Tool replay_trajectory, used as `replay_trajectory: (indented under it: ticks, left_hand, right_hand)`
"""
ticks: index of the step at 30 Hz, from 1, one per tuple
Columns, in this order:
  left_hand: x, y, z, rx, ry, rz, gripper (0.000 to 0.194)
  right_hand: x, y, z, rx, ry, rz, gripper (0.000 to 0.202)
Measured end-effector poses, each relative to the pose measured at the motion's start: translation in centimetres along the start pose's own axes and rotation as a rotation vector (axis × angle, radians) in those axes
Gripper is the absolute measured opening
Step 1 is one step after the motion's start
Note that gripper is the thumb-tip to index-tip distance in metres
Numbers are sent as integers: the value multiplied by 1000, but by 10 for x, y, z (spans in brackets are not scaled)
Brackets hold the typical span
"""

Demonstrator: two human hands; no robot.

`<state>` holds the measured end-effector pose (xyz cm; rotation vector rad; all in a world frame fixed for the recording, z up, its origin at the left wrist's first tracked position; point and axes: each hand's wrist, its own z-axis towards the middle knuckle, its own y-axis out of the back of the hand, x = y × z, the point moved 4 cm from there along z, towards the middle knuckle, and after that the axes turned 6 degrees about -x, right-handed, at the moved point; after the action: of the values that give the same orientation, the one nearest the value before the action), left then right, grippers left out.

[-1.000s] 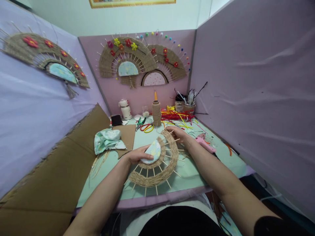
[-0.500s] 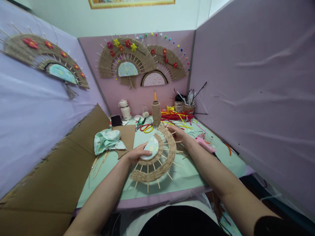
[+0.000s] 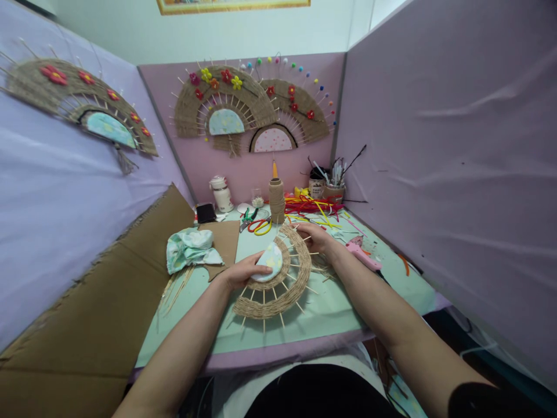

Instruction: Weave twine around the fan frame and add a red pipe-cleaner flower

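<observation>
A half-round woven twine fan [image 3: 300, 277] with thin wooden sticks is held above the table, its curved edge turned toward me and to the right. My left hand [image 3: 246, 270] grips its pale blue fabric-covered centre [image 3: 272, 259], thumb on top and fingers hidden beneath. At the fan's far end, my right hand [image 3: 314, 237] has its fingers closed at the outer woven band; whether they pinch the twine or a stick is too small to make out. A cone of brown twine [image 3: 277, 202] stands upright just behind the fan.
Crumpled green fabric [image 3: 191, 248] and cardboard [image 3: 224, 241] lie left. Scissors [image 3: 262, 226], green pliers [image 3: 249, 217] and red and yellow pipe cleaners [image 3: 311, 204] are behind. A pink glue gun [image 3: 362, 256] rests right. Finished fans [image 3: 256, 107] hang on the back panel.
The fan's near end has risen slightly and shifted a little to the right, with my left hand moving along. My right hand stays at the far end, almost unmoved.
</observation>
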<state>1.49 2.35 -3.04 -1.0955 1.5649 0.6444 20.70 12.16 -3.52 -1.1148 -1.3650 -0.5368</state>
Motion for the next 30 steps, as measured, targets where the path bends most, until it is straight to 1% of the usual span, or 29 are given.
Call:
replay_trajectory:
  ticks: [7,14,17,21,25,27,30]
  left_hand:
    - [2,2,2,-1,10,26,70]
    - [4,1,4,2,4,45,67]
    - [4,1,5,-17,15,49,65]
    - [4,2,5,-37,27,57,63]
    - [4,2,5,-51,27,56,61]
    - [4,2,5,-66,23,55,60]
    - [2,1,4,-75,20,52,60]
  right_hand:
    - [9,6,-2,-119,126,-92,27]
    - [11,5,-6,-317,288,-308,28]
    - [13,4,-7,-379,365,-399,27]
    - [17,3,-7,-420,463,-494,24]
    - [20,3,-8,-461,527,-565,22]
    - [21,2,-10,-464,550,-587,21]
    - [21,0,-10,-435,574,-608,21]
